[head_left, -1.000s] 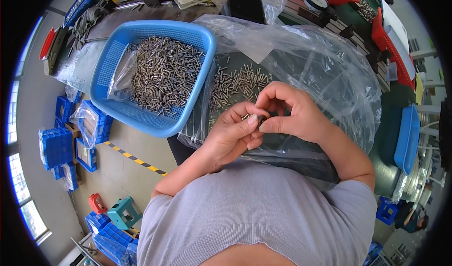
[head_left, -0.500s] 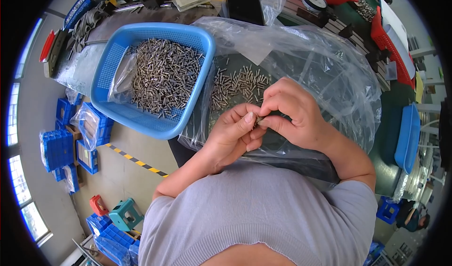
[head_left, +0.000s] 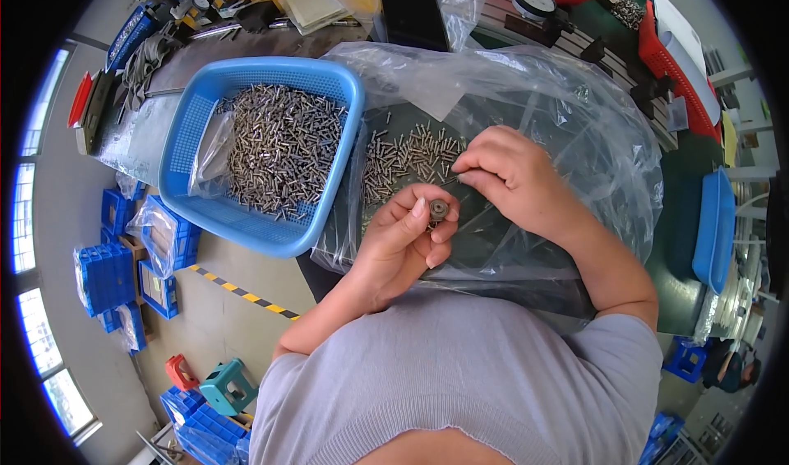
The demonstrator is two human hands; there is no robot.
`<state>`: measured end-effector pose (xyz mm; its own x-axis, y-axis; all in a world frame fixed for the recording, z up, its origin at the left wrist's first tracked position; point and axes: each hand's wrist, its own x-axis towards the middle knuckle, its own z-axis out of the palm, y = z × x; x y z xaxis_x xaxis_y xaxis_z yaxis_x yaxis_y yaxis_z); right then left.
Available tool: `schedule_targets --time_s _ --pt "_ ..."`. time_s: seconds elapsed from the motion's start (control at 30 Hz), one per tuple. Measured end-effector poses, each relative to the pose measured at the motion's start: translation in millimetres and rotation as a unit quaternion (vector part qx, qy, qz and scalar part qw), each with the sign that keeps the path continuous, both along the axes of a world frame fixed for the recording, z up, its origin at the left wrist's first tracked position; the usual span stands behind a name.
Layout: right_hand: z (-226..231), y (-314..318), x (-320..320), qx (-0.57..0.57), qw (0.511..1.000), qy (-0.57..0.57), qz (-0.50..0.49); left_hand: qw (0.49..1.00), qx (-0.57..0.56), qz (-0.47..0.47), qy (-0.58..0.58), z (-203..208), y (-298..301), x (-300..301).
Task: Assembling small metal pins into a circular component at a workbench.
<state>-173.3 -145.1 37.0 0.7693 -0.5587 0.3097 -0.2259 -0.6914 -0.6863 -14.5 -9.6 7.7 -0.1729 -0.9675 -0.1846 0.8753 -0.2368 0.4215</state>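
My left hand (head_left: 396, 239) is closed around a small round metal ring (head_left: 439, 210) with a hole in its middle, gripped between thumb and fingers. Ahead of it lies a loose pile of small metal pins (head_left: 415, 154) on clear plastic sheeting. At the right edge of that pile, my right hand (head_left: 519, 181) has thumb and forefinger pinched together; what is between the tips, if anything, is too small to make out. Left of the pile stands a blue plastic basket (head_left: 353, 124) holding a large heap of similar metal pins (head_left: 283, 148).
Clear plastic sheeting (head_left: 567, 128) spreads over the dark green table. A black phone (head_left: 413, 14) and a dial gauge (head_left: 534, 1) lie along the far side. Red bins (head_left: 670, 74) and a blue tray (head_left: 713, 231) are at the right. Blue crates (head_left: 107, 280) stand on the floor at left.
My hands have come apart. The right hand has moved away from the left, forward to the pins, while the left keeps the metal ring, now turned with its face visible.
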Motion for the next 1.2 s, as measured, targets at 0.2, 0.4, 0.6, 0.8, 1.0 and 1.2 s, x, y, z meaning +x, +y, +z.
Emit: schedule_targets --time_s 0.2,0.4,0.6,0.8,1.0,1.2 --pt "-11.4 2.9 7.2 -0.089 0.995 0.041 0.007 1.000 -0.010 -0.003 0.016 -1.6 -0.2 0.0" --pt "-13.3 3.5 9.1 -0.135 0.990 0.045 -0.002 1.000 -0.015 -0.002 0.020 -1.7 0.5 0.2" --pt "-10.5 3.5 9.0 -0.116 0.992 0.051 -0.008 1.000 -0.017 -0.001 0.011 -2.0 0.4 -0.4" --pt "-9.5 1.0 7.2 -0.104 0.994 0.035 0.015 1.000 -0.010 0.004 0.006 0.3 1.0 -0.4" --pt "14.8 13.5 4.5 0.278 0.958 -0.031 0.056 1.000 -0.004 0.001 0.010 -0.9 1.3 0.2" --pt "15.3 17.5 4.4 0.302 0.949 -0.047 0.081 1.000 0.005 -0.003 0.001 -0.3 1.3 -0.2"
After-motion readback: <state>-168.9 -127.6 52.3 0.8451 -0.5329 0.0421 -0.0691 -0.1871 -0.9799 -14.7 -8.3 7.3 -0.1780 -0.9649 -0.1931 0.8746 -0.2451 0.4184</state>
